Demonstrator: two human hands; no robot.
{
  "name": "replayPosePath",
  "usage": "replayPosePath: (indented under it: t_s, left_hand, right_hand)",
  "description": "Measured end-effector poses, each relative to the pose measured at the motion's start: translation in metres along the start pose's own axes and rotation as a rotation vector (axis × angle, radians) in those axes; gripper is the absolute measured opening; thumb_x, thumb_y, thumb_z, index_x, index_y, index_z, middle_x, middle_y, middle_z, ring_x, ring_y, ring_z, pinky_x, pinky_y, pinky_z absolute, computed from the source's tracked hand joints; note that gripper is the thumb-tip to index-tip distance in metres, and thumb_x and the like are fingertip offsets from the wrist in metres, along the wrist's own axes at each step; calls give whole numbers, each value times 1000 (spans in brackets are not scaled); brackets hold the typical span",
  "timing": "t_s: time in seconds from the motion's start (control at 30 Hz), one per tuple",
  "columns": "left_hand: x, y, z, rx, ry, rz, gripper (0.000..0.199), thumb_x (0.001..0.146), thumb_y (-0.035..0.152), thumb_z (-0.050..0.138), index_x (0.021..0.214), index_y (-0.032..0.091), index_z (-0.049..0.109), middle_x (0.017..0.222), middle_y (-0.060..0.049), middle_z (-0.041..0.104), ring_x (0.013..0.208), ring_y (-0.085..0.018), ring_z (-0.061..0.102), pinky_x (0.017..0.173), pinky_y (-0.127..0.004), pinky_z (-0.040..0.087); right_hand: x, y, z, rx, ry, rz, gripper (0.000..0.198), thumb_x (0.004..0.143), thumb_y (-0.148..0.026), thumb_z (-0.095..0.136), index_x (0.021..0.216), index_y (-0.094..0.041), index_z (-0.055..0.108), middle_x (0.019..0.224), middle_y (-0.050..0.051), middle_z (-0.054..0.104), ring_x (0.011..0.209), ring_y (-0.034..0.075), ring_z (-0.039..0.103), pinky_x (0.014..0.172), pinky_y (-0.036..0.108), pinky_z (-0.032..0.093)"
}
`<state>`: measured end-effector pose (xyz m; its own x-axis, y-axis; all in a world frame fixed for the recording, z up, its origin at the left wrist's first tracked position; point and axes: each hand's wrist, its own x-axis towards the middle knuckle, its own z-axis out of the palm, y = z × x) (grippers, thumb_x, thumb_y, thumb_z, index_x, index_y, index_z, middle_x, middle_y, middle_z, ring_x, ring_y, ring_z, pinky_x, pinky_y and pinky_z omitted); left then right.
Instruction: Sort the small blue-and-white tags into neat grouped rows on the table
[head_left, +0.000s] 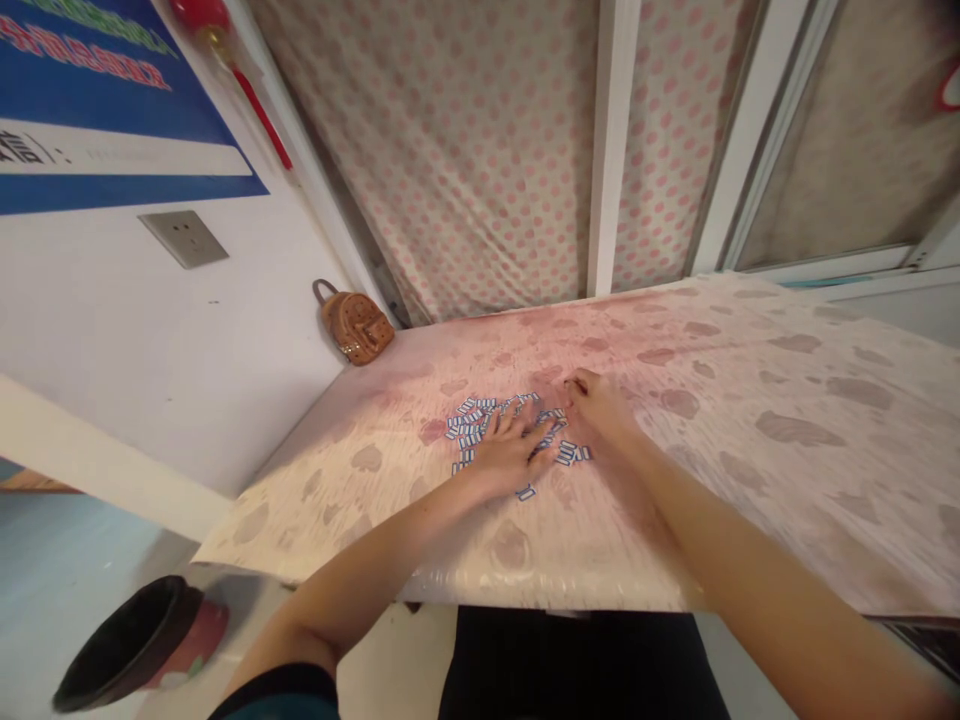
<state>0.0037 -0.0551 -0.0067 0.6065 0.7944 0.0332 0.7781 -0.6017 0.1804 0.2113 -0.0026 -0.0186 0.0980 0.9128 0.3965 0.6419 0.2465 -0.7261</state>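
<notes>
A loose pile of small white pieces with blue edges [469, 432] lies on the patterned tablecloth [675, 480]. Their exact kind is too small to make out. My left hand [508, 455] rests palm down over the pile with its fingers spread, hiding some of the pieces. Just right of the pile, my right hand [594, 400] is closed with its fingers curled in. Whatever may be between those fingers is hidden. A few pieces [572, 453] lie between the two hands, and a single piece [526, 493] is nearer the front edge.
A small brown backpack-shaped bag [358, 326] stands at the table's back left corner against the wall. A dark-lined bin [135, 645] is on the floor at lower left. Dotted curtains [480, 150] hang behind the table. A wall socket [184, 238] is at left.
</notes>
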Motion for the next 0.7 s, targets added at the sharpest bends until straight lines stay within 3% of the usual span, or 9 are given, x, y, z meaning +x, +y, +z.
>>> replayPosePath:
  t_s: [0.23, 0.47, 0.7]
  left_hand:
    - [-5, -14, -2, 106, 49, -166, 71, 100, 62, 23, 155, 20, 36, 165, -11, 22, 154, -34, 11, 124, -59, 8]
    - [-2, -1, 5, 51, 99, -40, 63, 99, 64, 21, 153, 36, 38, 166, 0, 23, 154, -33, 12, 123, -59, 14]
    - [20, -3, 6, 93, 142, -101, 66, 99, 64, 23, 152, 30, 42, 165, -4, 27, 153, -36, 16, 124, -58, 13]
  right_hand:
    - [1, 2, 1, 7, -12, 14, 21, 89, -16, 48, 86, -19, 69, 74, 2, 70, 68, 16, 60, 63, 24, 38]
    - [0, 1, 0, -25, -42, 30, 22, 90, -17, 48, 80, -20, 68, 73, 3, 69, 64, 16, 59, 61, 24, 37]
    - [0, 2, 1, -39, -44, 17, 23, 90, -18, 47, 73, -20, 63, 69, 2, 66, 63, 15, 58, 60, 24, 36]
